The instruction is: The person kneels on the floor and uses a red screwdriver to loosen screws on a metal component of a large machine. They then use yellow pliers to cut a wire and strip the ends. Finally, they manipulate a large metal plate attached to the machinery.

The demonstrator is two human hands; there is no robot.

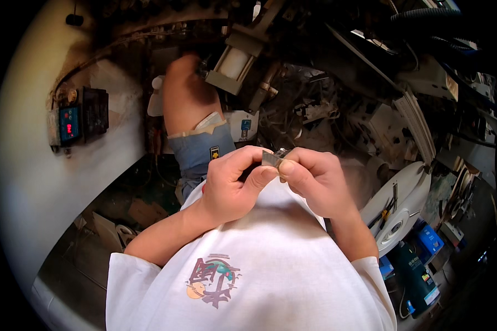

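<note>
A small flat grey metal piece (271, 159) is pinched between my two hands, in front of my chest. My left hand (232, 185) has thumb and forefinger closed on its left side. From the other side, the thumb and curled fingers of my right hand (319, 179) press on it. A darker part shows just behind the plate, between the fingertips. My fingers cover much of both, so their full shape is hidden.
Beyond my hands hangs a metal cylinder unit (233, 63) above my bare knee. At left, a control box (69, 124) with a red display is mounted on a pale panel. To the right are a round white disc (389, 212) with tools on it and a blue box (429, 240).
</note>
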